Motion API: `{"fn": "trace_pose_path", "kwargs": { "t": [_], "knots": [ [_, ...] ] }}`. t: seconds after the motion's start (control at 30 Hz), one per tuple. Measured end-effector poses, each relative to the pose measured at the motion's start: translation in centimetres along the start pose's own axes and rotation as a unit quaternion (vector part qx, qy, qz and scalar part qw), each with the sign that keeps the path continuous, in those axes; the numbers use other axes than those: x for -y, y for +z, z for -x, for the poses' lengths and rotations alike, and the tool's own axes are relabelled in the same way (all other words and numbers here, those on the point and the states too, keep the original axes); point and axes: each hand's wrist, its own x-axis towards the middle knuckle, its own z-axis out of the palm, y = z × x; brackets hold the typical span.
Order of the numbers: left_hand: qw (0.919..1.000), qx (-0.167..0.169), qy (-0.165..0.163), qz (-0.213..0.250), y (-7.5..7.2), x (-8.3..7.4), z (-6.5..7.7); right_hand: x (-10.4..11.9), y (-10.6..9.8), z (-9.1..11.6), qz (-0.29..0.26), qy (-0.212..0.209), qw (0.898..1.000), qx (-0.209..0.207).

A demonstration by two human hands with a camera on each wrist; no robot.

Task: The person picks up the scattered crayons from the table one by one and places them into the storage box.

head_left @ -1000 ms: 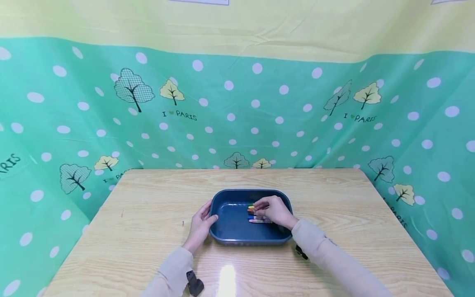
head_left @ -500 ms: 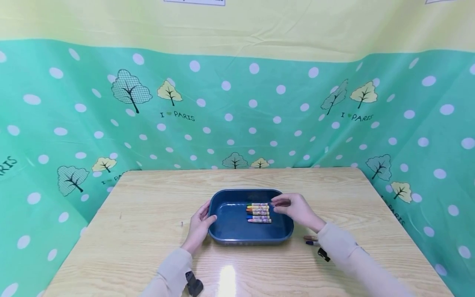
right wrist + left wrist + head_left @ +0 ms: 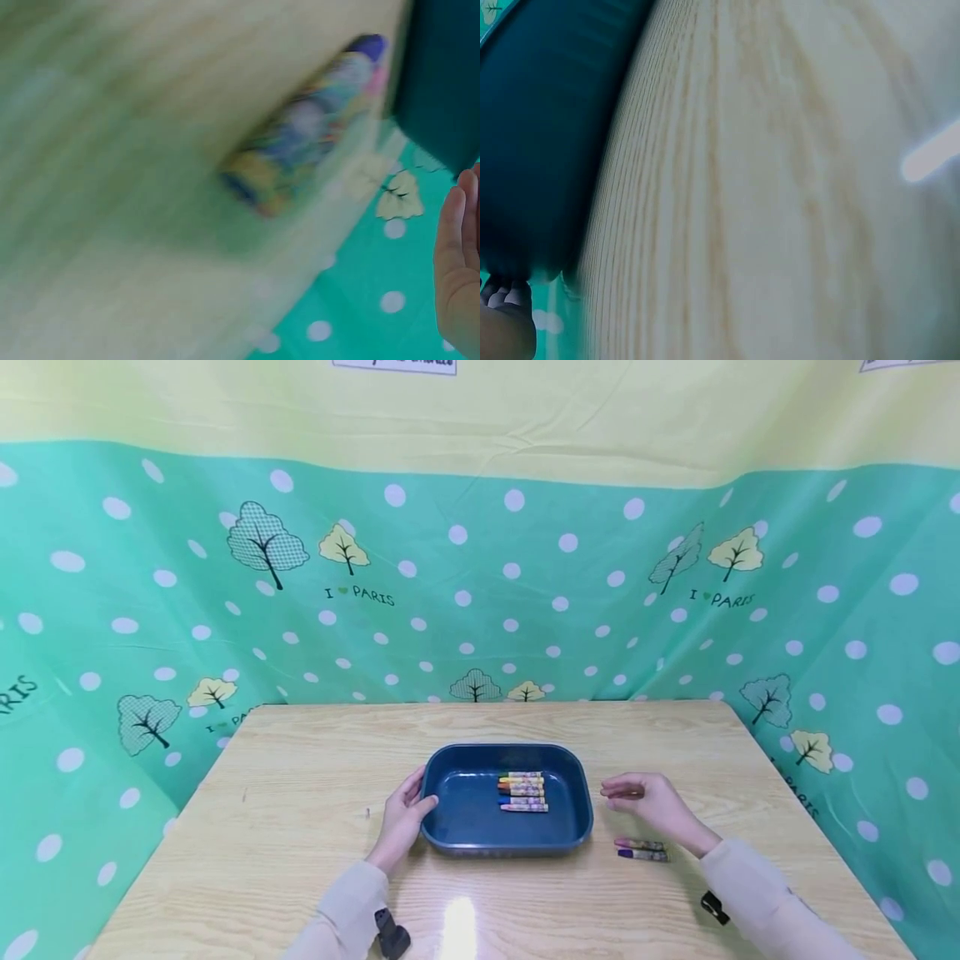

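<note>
A dark blue tray (image 3: 480, 837) sits on the table, and my left hand (image 3: 405, 817) grips its left rim, thumb over the edge and fingers along the outside. Inside the tray, right of its middle, several crayons (image 3: 522, 791) lie side by side, green at the back and pink at the front. To the right of the tray my right hand (image 3: 651, 802) hovers with nothing in its loosely bent fingers. Just in front of it a pink crayon (image 3: 637, 844) and a purple crayon (image 3: 643, 855) lie together on the table. The right wrist view shows the purple crayon (image 3: 300, 124) blurred.
The wooden table (image 3: 315, 760) ends at the back against a green dotted curtain (image 3: 480, 577), which also hangs at both sides. A bright light reflection shows on the tabletop near the front. Black wrist cameras (image 3: 392, 935) are worn on both sleeves.
My right hand has left the crayons in the tray and moved right, past the tray's wall. The pink and purple crayons on the table, hidden under the right sleeve before, are now visible.
</note>
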Motion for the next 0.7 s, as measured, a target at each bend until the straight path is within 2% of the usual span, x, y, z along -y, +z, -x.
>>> {"fn": "trace_pose_path", "kwargs": {
  "t": [0.33,0.47,0.7],
  "knots": [
    [0.9999,0.008,0.007,-0.002,0.1,0.0,0.2,-3.3,-1.1,2.3,0.009,0.033,0.999,0.035],
    [1.0000,0.001,0.001,0.000,0.1,0.0,0.2,-4.4,-1.4,2.9,0.003,0.053,0.998,0.044],
    [1.0000,0.003,0.007,0.005,-0.1,0.3,0.0,-6.1,-1.7,3.5,0.030,0.047,0.997,0.047]
  ]
}}
